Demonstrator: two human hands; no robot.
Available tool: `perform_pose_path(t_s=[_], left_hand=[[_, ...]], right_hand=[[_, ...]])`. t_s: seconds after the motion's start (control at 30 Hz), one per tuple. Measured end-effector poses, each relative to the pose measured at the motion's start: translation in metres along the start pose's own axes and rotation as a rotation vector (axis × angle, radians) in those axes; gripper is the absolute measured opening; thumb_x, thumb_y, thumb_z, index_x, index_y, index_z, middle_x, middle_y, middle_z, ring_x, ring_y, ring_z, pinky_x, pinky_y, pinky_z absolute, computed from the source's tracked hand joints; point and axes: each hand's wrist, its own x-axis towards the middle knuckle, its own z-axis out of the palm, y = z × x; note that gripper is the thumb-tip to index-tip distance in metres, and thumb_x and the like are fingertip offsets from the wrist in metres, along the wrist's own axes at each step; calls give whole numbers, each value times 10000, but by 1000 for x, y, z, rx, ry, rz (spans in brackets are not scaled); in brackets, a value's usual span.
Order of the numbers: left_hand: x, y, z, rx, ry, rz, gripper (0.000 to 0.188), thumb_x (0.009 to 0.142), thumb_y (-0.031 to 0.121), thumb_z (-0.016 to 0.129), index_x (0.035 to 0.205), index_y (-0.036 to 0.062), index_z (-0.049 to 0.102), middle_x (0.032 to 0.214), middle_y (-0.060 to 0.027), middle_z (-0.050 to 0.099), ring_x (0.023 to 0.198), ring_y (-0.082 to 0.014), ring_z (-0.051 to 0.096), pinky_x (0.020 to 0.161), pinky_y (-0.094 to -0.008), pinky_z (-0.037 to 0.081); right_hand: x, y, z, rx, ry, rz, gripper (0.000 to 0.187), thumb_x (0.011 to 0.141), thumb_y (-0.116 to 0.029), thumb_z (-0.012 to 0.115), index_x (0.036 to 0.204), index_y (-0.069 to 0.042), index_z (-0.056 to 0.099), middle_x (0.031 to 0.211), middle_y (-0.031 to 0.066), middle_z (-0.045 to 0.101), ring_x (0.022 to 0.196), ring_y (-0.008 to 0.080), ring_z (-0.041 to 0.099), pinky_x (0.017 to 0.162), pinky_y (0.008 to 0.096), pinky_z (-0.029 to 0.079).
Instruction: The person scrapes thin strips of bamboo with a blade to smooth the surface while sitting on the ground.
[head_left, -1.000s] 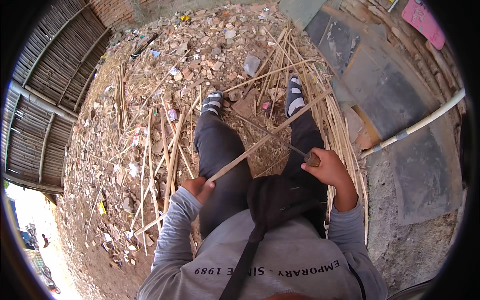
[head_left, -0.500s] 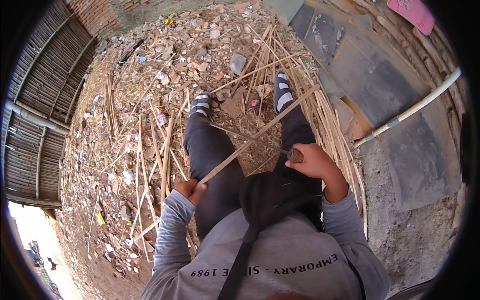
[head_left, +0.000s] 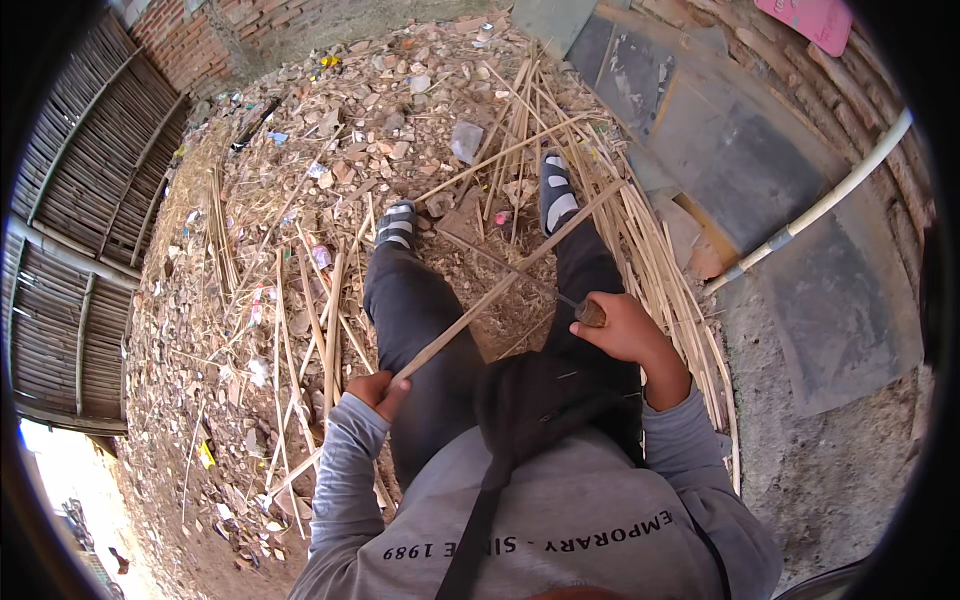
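My left hand (head_left: 377, 394) is closed round the near end of a long, flat bamboo strip (head_left: 455, 328). The strip slants up over my left thigh, its far end reaching my right shin. In my right hand (head_left: 630, 330) is the brown handle of a long, thin-bladed knife (head_left: 591, 314), with the fingers wrapped about it. The dark, narrow blade runs away to the left and crosses the strip between my legs. Whether its edge touches the strip, I cannot tell.
Many cut bamboo strips (head_left: 670, 310) lie beside my right leg, with more sticks (head_left: 335, 330) on the left. Rubble and litter cover the ground around my sandalled feet. Dark sheets (head_left: 740, 170) and a pale pole (head_left: 830, 205) are at the right, a bamboo wall (head_left: 90, 130) at the left.
The knife blade has swung a little, its far end now pointing farther away from me. Both hands keep their grips, and the strip stays nearly in place. The whole view has shifted slightly.
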Motion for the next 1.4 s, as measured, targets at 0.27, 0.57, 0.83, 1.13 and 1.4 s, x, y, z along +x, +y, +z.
perform_pose_path(t_s=[0.27,0.57,0.83,1.13,1.4], left_hand=[[-2,-6,6,-12,54,32,500,957,431,639,732,-12,587,566,-182,499,524,-310,501,556,-436,411],[-2,-1,2,-10,13,12,500,965,437,627,758,-17,597,578,-166,509,537,-269,503,561,-422,417],[-2,5,1,-12,9,-16,498,967,439,623,772,-20,603,575,-160,515,533,-263,509,562,-422,423],[-3,3,0,-16,-13,-49,511,962,453,638,774,-20,597,637,-175,530,604,-269,514,611,-428,414],[-2,1,2,-29,-28,-61,503,962,445,639,780,-23,596,641,-168,531,610,-254,505,613,-422,414]], right_hand=[[8,16,-17,63,219,80,384,816,-326,799,984,-12,654,839,211,669,814,414,655,727,450,509],[2,-5,-4,12,-16,-22,359,794,-318,811,928,-17,668,756,206,647,762,410,657,675,454,494],[8,6,-1,38,138,54,432,810,-334,798,1059,-5,670,872,228,679,859,422,668,752,451,519],[6,-13,2,0,-30,-7,388,811,-330,800,980,-6,671,831,227,672,816,426,665,709,457,509],[9,19,-7,61,226,77,377,840,-329,788,1026,-23,670,859,216,673,840,418,660,736,452,513]])
